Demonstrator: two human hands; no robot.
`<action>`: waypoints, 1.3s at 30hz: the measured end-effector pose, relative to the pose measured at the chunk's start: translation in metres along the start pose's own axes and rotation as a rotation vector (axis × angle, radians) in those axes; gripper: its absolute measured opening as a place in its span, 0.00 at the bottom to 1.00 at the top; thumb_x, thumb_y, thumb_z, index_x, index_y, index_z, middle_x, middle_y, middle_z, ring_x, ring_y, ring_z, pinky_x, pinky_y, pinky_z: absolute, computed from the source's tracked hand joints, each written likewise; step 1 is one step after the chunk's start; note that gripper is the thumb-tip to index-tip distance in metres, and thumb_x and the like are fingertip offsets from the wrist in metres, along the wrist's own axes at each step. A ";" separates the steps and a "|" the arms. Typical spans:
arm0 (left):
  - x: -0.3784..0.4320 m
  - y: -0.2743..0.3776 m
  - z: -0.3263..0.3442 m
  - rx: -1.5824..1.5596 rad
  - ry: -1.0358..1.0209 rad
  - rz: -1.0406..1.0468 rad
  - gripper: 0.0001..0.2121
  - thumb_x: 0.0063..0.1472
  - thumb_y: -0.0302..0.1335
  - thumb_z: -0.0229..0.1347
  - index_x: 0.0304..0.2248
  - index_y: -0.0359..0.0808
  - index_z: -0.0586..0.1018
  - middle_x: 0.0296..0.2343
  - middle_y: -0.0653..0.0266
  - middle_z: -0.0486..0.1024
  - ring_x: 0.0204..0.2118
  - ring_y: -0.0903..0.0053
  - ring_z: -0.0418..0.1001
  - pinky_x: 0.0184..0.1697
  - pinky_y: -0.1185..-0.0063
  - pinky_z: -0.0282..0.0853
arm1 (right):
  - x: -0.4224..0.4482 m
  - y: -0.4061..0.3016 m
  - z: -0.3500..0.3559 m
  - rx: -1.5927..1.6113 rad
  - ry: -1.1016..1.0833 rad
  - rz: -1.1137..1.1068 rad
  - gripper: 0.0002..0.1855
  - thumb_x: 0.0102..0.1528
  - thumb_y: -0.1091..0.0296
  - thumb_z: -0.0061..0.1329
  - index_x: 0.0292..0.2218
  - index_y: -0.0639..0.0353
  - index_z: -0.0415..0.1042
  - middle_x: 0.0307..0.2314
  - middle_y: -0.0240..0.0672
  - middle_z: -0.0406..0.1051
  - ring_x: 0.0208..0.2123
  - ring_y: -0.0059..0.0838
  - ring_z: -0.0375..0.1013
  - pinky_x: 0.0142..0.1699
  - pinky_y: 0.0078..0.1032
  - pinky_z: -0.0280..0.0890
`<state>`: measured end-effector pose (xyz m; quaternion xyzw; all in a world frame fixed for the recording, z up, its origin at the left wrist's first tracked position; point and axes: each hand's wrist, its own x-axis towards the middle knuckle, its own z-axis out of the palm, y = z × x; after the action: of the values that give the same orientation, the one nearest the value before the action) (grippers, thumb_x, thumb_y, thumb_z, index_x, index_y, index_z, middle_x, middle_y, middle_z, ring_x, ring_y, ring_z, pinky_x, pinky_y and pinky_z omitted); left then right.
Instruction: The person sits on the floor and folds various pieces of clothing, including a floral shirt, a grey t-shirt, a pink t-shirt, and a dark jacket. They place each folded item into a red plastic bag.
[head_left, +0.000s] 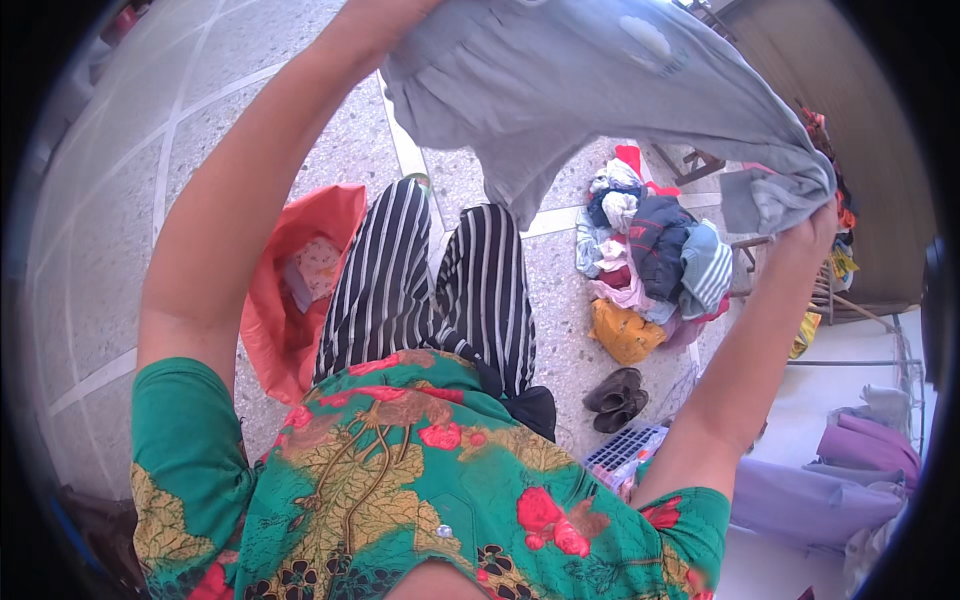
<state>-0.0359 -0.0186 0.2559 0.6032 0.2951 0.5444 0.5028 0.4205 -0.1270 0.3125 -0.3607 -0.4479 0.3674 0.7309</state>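
A grey garment (600, 82) with a small faded print hangs stretched in the air before me, across the top of the view. Its right end is bunched in my right hand (821, 223), which grips the folded cloth. My left arm reaches up to the garment's other side, but the left hand lies beyond the top edge. Below the garment, to the right of my knees, a heap of mixed clothes (660, 251) rests on the speckled floor. By my left leg stands an open coral-red cloth bag (277, 330) with patterned fabric (319, 266) inside.
Dark shoes (616, 399) sit below the heap, near a crate with a dark grid (622, 450). Purple cloth (817, 495) lies on a white surface at lower right. A wooden-legged piece of furniture (697, 166) stands beyond the heap.
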 end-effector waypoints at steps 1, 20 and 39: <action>-0.005 0.006 0.009 -0.033 0.009 -0.044 0.10 0.56 0.27 0.50 0.38 0.35 0.74 0.33 0.65 0.73 0.36 0.79 0.70 0.41 0.81 0.65 | -0.001 -0.013 0.000 -0.094 0.025 -0.053 0.15 0.54 0.73 0.35 0.41 0.73 0.64 0.40 0.49 0.66 0.41 0.41 0.68 0.47 0.34 0.65; -0.241 -0.189 -0.136 0.534 0.403 -0.599 0.16 0.52 0.32 0.55 0.37 0.29 0.72 0.30 0.63 0.72 0.33 0.80 0.69 0.36 0.83 0.65 | -0.193 0.284 -0.002 -0.321 0.124 0.891 0.15 0.51 0.66 0.46 0.40 0.61 0.68 0.33 0.30 0.68 0.36 0.24 0.68 0.39 0.24 0.62; -0.258 -0.110 -0.075 -0.082 0.342 -0.644 0.18 0.54 0.25 0.49 0.45 0.29 0.66 0.38 0.58 0.71 0.42 0.75 0.69 0.47 0.76 0.64 | -0.317 0.340 -0.083 0.041 0.392 1.166 0.20 0.58 0.60 0.37 0.49 0.60 0.59 0.44 0.37 0.64 0.45 0.32 0.66 0.48 0.33 0.63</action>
<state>-0.1465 -0.1950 0.0535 0.3590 0.5276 0.4627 0.6153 0.3201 -0.2564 -0.1304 -0.5929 -0.0271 0.6422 0.4851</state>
